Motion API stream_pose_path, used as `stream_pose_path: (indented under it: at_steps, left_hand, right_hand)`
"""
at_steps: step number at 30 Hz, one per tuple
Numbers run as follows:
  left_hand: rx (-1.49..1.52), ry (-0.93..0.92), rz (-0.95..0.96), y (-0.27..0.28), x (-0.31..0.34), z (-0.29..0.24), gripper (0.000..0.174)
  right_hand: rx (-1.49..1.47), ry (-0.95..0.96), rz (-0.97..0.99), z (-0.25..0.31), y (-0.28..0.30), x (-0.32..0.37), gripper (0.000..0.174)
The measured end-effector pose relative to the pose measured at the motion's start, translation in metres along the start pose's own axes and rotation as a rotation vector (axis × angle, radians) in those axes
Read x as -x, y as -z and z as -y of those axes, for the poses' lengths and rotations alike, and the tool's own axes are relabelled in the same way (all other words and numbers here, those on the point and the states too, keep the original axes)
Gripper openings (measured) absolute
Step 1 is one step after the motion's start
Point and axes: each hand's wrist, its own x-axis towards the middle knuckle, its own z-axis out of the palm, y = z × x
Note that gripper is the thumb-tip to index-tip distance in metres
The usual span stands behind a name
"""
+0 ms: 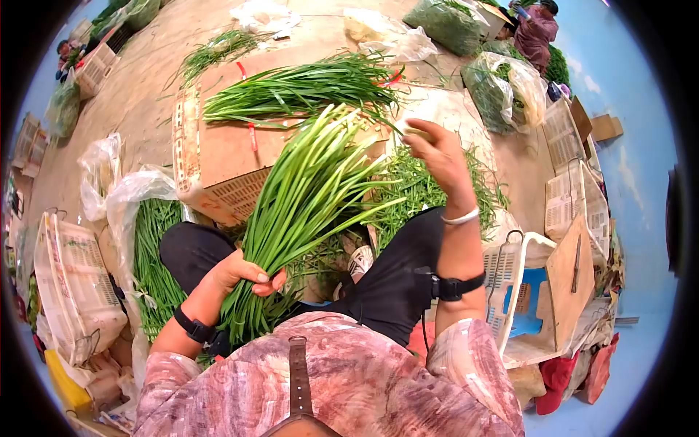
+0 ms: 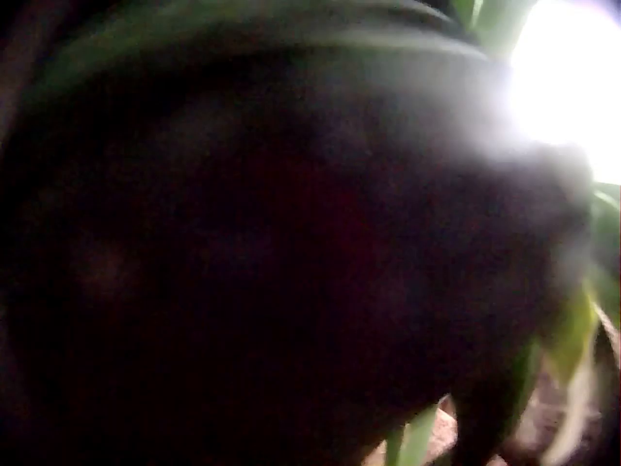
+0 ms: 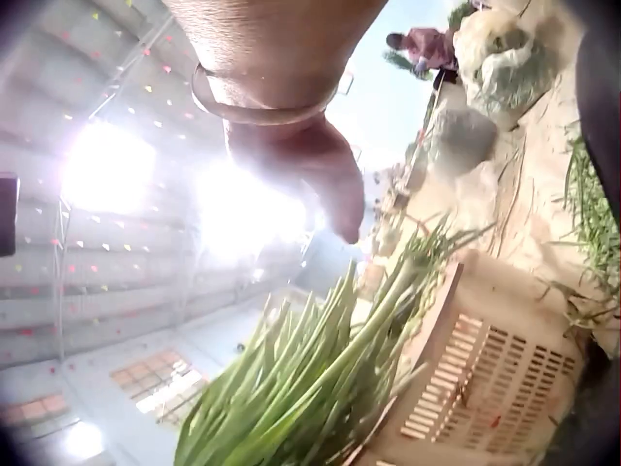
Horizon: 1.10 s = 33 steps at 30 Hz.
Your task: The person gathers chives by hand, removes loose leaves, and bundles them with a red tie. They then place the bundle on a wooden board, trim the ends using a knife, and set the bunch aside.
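Note:
In the head view my left hand (image 1: pixel 244 273) grips a thick bunch of garlic chives (image 1: pixel 298 189) low down, over my lap. Its pale cut ends fan out upward and away from me. My right hand (image 1: pixel 440 156) is raised to the right of those ends, fingers loosely bent, with a thin green strand near the fingertips. The right wrist view shows the right hand (image 3: pixel 301 165) above the chive ends (image 3: pixel 330 340), apart from them. Dark blur fills most of the left wrist view, hiding the left hand's grip.
A second chive bunch (image 1: pixel 306 87) lies on a board-topped, upturned crate (image 1: pixel 233 156) in front. Loose chives (image 1: pixel 419 178) are heaped by my right knee. More chives fill a plastic bag (image 1: pixel 156 247) at left. Crates (image 1: pixel 80 284) stand on both sides; another person (image 1: pixel 535 36) sits far right.

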Motion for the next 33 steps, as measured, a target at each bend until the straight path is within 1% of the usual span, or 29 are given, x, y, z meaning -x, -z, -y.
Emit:
stream_pose_path:
  at_steps: [1, 2, 3, 4, 5, 6, 7, 8, 9, 11, 12, 15, 16, 17, 19, 20, 21, 23, 25, 26, 27, 28, 29, 30, 32, 33]
  left_hand:
    - [-0.004, 0.003, 0.001, -0.003, -0.001, -0.002, 0.049]
    - [-0.044, -0.008, -0.012, -0.010, -0.003, -0.004, 0.042]
    - [-0.085, -0.019, -0.021, -0.015, -0.005, -0.007, 0.035]
    - [-0.091, -0.014, -0.035, -0.017, -0.004, -0.009, 0.040]
    - [-0.090, -0.015, -0.029, -0.016, -0.003, -0.008, 0.040]
    - [-0.096, -0.011, -0.037, -0.014, 0.000, -0.007, 0.045]
    - [-0.102, -0.007, -0.047, -0.014, 0.003, -0.006, 0.049]
    - [-0.118, -0.028, -0.055, -0.016, 0.004, -0.006, 0.050]
    - [-0.117, -0.028, -0.055, -0.017, 0.007, -0.007, 0.050]
    - [-0.113, -0.048, -0.079, -0.018, 0.013, -0.007, 0.050]
    - [-0.103, -0.037, -0.058, -0.013, 0.014, -0.005, 0.051]
    - [-0.081, -0.044, -0.042, -0.012, 0.015, -0.005, 0.052]
    - [-0.097, -0.029, -0.037, -0.009, 0.016, -0.004, 0.053]
    - [-0.098, -0.027, -0.038, -0.011, 0.016, -0.006, 0.053]
    - [-0.151, -0.005, -0.053, -0.018, 0.017, -0.009, 0.053]
    - [-0.194, -0.002, -0.039, -0.015, 0.018, -0.007, 0.055]
    - [-0.194, -0.002, -0.038, -0.018, 0.017, -0.008, 0.055]
    - [-0.213, -0.033, -0.065, -0.027, 0.017, -0.011, 0.057]
    - [-0.212, -0.032, -0.053, -0.022, 0.021, -0.012, 0.057]
    - [-0.212, -0.030, -0.039, -0.021, 0.024, -0.011, 0.058]
    - [-0.212, -0.028, -0.036, -0.022, 0.025, -0.012, 0.058]
    - [-0.215, -0.023, -0.034, -0.024, 0.026, -0.013, 0.057]
    - [-0.221, -0.024, -0.032, -0.025, 0.025, -0.014, 0.057]
    - [-0.211, -0.023, -0.025, -0.024, 0.023, -0.013, 0.056]
    - [-0.211, -0.005, -0.029, -0.019, 0.022, -0.010, 0.057]
    - [-0.217, 0.011, -0.033, -0.018, 0.021, -0.010, 0.057]
  right_hand:
    - [-0.042, 0.020, 0.071, 0.001, -0.014, -0.008, 0.040]
    - [0.107, 0.012, 0.101, -0.003, -0.024, -0.014, 0.043]
    - [0.159, 0.071, 0.090, -0.024, -0.033, -0.025, 0.047]
    - [0.089, -0.026, 0.091, -0.025, -0.034, -0.029, 0.049]
    - [0.017, -0.126, 0.094, -0.026, -0.033, -0.031, 0.051]
    - [0.021, -0.129, 0.093, -0.039, -0.030, -0.033, 0.051]
    - [-0.187, -0.270, 0.074, -0.054, -0.026, -0.034, 0.053]
    - [-0.396, -0.407, 0.054, -0.069, -0.021, -0.035, 0.057]
    - [-0.397, -0.408, 0.054, -0.071, -0.017, -0.031, 0.057]
    - [-0.597, -0.554, 0.308, -0.072, -0.014, -0.011, 0.053]
    - [-0.620, -0.570, 0.348, -0.065, -0.016, -0.003, 0.039]
    - [-0.637, -0.456, 0.359, -0.065, -0.034, 0.010, 0.023]
    - [-0.714, -0.415, 0.295, -0.065, -0.037, 0.011, 0.012]
    - [-0.717, -0.415, 0.294, -0.063, -0.037, 0.012, 0.012]
    - [-0.702, -0.190, 0.253, -0.049, -0.036, 0.015, 0.008]
    - [-0.578, -0.173, 0.265, -0.053, -0.029, 0.015, 0.007]
    - [-0.577, -0.173, 0.265, -0.050, -0.019, 0.016, 0.007]
    - [-0.301, -0.215, -0.018, -0.039, 0.006, 0.019, 0.007]
    - [-0.129, -0.072, -0.244, -0.069, 0.056, 0.007, 0.011]
    - [0.300, -0.042, -0.441, -0.097, 0.092, 0.003, 0.016]
    - [0.736, -0.008, -0.628, -0.088, 0.103, 0.004, 0.022]
    - [0.740, -0.008, -0.631, -0.083, 0.106, 0.009, 0.022]
    - [1.025, -0.248, -0.574, -0.076, 0.111, 0.013, 0.029]
    - [1.299, -0.499, -0.498, -0.060, 0.104, 0.016, 0.035]
    - [0.780, -0.182, -0.350, -0.080, 0.082, 0.006, 0.044]
    - [0.314, -0.232, -0.110, -0.062, 0.056, 0.004, 0.048]
